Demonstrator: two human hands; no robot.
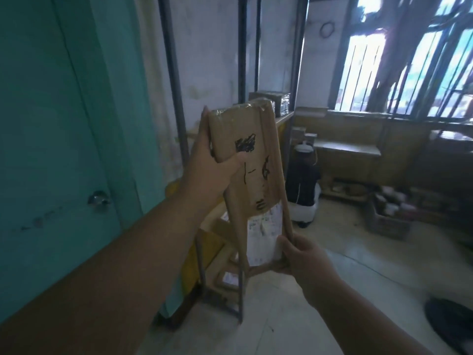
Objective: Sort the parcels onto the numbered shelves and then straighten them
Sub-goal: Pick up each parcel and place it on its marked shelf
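I hold a long brown cardboard parcel [258,160] upright in front of me, with black handwritten marks and a white label near its lower end. My left hand [210,162] grips its upper left edge, thumb across the front. My right hand [304,262] holds the bottom right corner. Behind the parcel stands a metal shelf rack [179,98] with other parcels [275,101] on an upper shelf and more boxes on lower shelves [230,278].
A teal door [64,124] with a round knob fills the left. A person in dark clothes [304,180] crouches beyond the rack. A box of goods [389,213] sits on the floor at right, below barred windows [409,60].
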